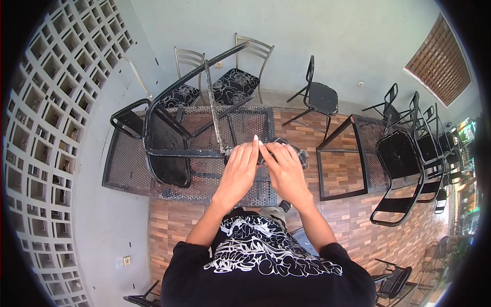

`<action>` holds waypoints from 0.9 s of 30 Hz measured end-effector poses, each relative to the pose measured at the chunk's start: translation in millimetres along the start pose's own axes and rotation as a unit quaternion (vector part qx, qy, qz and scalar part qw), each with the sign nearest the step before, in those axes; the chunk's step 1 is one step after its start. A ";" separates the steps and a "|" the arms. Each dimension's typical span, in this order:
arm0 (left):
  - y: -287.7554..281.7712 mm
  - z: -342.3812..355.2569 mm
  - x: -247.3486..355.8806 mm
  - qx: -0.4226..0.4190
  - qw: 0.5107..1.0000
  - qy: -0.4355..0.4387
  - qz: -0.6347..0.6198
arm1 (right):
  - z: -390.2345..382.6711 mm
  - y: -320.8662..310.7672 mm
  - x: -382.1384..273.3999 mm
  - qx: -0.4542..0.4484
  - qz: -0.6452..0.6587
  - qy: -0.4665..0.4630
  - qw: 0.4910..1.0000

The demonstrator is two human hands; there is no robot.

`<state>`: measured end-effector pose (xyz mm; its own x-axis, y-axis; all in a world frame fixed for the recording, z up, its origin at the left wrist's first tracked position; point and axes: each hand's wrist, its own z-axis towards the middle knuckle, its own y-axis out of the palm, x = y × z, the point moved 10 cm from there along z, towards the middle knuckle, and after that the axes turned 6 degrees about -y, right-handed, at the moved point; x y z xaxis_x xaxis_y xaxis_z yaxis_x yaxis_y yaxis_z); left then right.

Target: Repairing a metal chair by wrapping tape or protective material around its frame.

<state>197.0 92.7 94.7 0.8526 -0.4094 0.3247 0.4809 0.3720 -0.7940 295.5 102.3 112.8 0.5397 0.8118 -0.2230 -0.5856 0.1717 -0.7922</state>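
Observation:
A black metal-framed chair (169,140) lies on its side on the mesh-topped table (135,176), its worn legs pointing toward me. Both my hands meet near the end of one chair leg, fingertips almost touching. My left hand (239,169) is closed, with dark material showing at its edge beside the leg. My right hand (286,171) is closed on a dark checked cloth (303,156), which sticks out past its fingers. Part of the cloth shows between the hands; my fingers hide the rest. Whether it touches the leg, I cannot tell.
Two chairs with patterned seats (235,87) stand behind the table against the wall. A black chair (322,97) is farther right. Beyond a bare black frame (342,197), several black chairs (401,153) crowd the right side. A lattice block wall (38,189) rises at left.

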 end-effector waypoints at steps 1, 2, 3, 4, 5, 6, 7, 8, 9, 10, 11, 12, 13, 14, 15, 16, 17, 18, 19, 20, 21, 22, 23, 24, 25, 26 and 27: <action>3.3 2.0 4.3 0.000 1.000 0.003 -0.003 | -2.6 -4.0 3.2 0.000 -0.001 -0.001 1.000; 5.8 4.4 10.0 -0.001 1.000 0.007 0.002 | -5.6 -8.8 6.9 0.002 -0.001 0.000 1.000; 8.0 7.8 14.9 -0.001 1.000 0.008 0.001 | -7.9 -13.1 11.0 0.004 -0.001 0.001 1.000; 9.2 9.1 21.4 0.002 1.000 0.011 0.015 | -11.3 -16.6 13.8 0.005 0.004 0.006 1.000; 10.9 10.3 27.4 0.006 0.999 0.014 0.028 | -13.2 -20.1 16.2 0.005 0.004 0.008 1.000; 14.0 11.5 32.9 0.007 0.998 0.018 0.059 | -14.2 -23.9 18.0 0.007 0.009 0.008 1.000; 16.0 14.2 36.6 0.007 0.998 0.019 0.058 | -13.6 -27.9 20.9 0.010 0.013 0.005 1.000; 19.0 15.3 40.2 0.005 0.997 0.022 0.075 | -15.8 -29.7 24.3 0.006 0.017 0.006 1.000; 22.2 15.7 43.6 0.003 0.995 0.024 0.092 | -18.7 -33.1 26.3 0.006 0.016 0.005 1.000; 25.6 15.6 44.5 0.003 0.998 0.017 0.058 | -21.7 -34.6 29.3 0.002 0.023 0.009 1.000; 27.1 16.6 44.7 0.004 0.998 0.017 0.058 | -22.7 -34.8 31.9 -0.003 0.030 0.013 0.999; 27.4 18.1 45.2 0.004 0.998 0.016 0.062 | -21.7 -34.1 33.2 -0.003 0.029 0.013 0.999; 28.2 18.1 47.2 0.002 0.998 0.016 0.065 | -22.8 -33.7 33.2 -0.003 0.025 0.011 1.000; 27.9 18.1 48.5 0.002 0.998 0.015 0.063 | -23.9 -33.6 33.2 -0.003 0.021 0.010 1.000; 26.9 18.2 49.3 0.001 0.998 0.016 0.058 | -24.7 -34.1 33.5 -0.005 0.021 0.011 1.000; 25.8 17.1 48.1 0.000 0.998 0.017 0.056 | -24.1 -34.6 32.5 0.000 0.023 0.012 1.000; 26.4 16.1 46.3 -0.002 0.998 0.016 0.056 | -23.3 -35.1 31.3 0.005 0.025 0.014 1.000; 27.0 15.1 45.4 -0.003 0.999 0.018 0.049 | -23.0 -35.8 30.6 0.007 0.025 0.015 1.000; 27.0 14.9 44.3 -0.003 0.999 0.021 0.043 | -22.1 -37.2 30.5 0.010 0.024 0.014 1.000; 25.2 15.4 44.7 -0.011 0.999 0.021 0.045 | -20.5 -38.4 28.2 0.012 0.023 0.009 1.000; 24.7 14.9 42.8 -0.013 0.999 0.020 0.047 | -21.0 -37.9 28.6 0.014 0.021 0.009 1.000; 23.5 13.8 41.2 -0.014 0.999 0.023 0.025 | -21.4 -37.2 28.6 0.017 0.019 0.009 1.000; 21.9 12.7 39.8 -0.016 1.000 0.026 0.004 | -20.2 -38.4 27.9 0.021 0.021 0.015 0.999; 21.3 12.0 37.9 -0.026 0.999 0.022 -0.009 | -19.8 -37.8 27.2 0.019 0.015 0.019 1.000; 21.7 10.5 36.6 -0.023 0.999 0.025 -0.011 | -19.6 -36.6 26.4 0.016 0.009 0.024 1.000; 22.6 8.7 34.6 -0.021 0.999 0.027 -0.012 | -19.4 -34.8 25.2 0.013 0.001 0.033 0.999; 20.2 7.6 31.5 -0.011 0.999 0.027 -0.029 | -18.5 -32.8 21.8 0.014 0.004 0.032 0.999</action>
<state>235.1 93.6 92.8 0.8106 -0.4745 0.3431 0.5247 0.3285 -0.7853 337.7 104.0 123.4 0.5730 0.7753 -0.2656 -0.6056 0.1823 -0.7746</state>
